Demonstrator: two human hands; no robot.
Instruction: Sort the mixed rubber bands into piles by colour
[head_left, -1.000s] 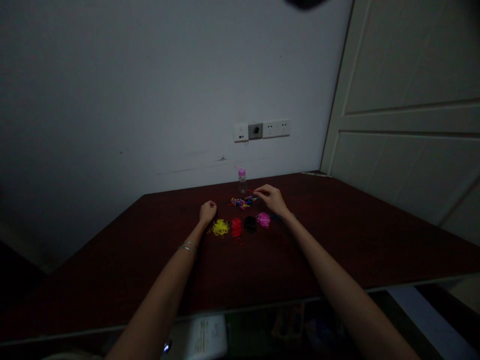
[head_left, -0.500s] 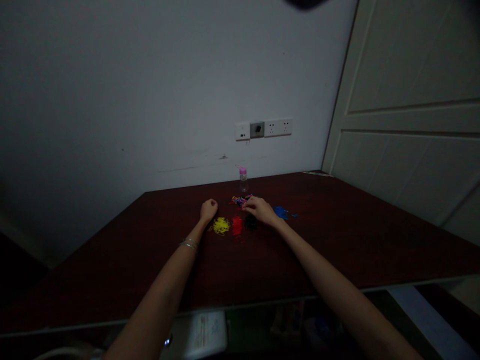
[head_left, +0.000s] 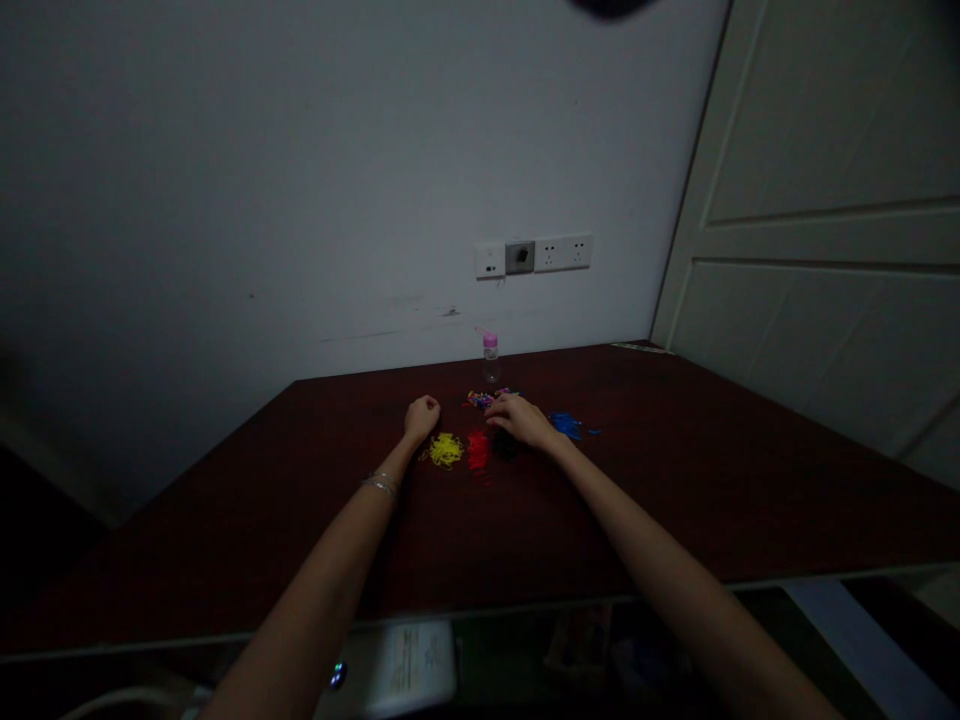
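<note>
Dark red-brown covers the surface [head_left: 645, 470] where I watch both arms reach forward from the near edge. Bent at the wrist, the left hand [head_left: 423, 416] sits just beyond the yellow pile [head_left: 446, 451], its fingers curled in narrow; I can't make out anything inside them. From the right, the right hand [head_left: 523, 420] slants inward, back up and fingers angled down over the black pile [head_left: 505, 444], which it partly hides. Its fingertips are near the mixed-colour pile [head_left: 478, 399], but I cannot tell how wide they stand or whether they grip a piece. Between the yellow and black heaps I see the red pile [head_left: 478, 451]; the blue pile [head_left: 565, 425] lies to the right of the right hand. Behind the mixed heap, a clear bottle [head_left: 491, 371] with a pink top stands upright near the wall [head_left: 360, 200], its contents too dim to read.
</note>
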